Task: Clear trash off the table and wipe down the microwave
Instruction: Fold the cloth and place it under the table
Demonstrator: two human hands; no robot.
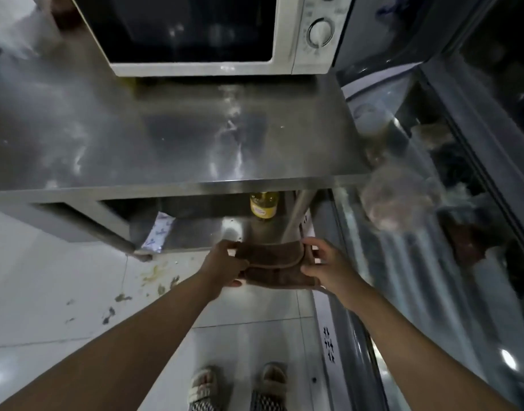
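Brown cloth (272,264), soft and limp: I grip its folded ends, left hand (222,264) and right hand (326,266) curled round it; microwave (201,34) unwiped.

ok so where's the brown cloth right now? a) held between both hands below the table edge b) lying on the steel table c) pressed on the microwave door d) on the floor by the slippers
a, the brown cloth is folded and held at its ends by the left hand and the right hand, in front of and below the steel table, well short of the microwave.
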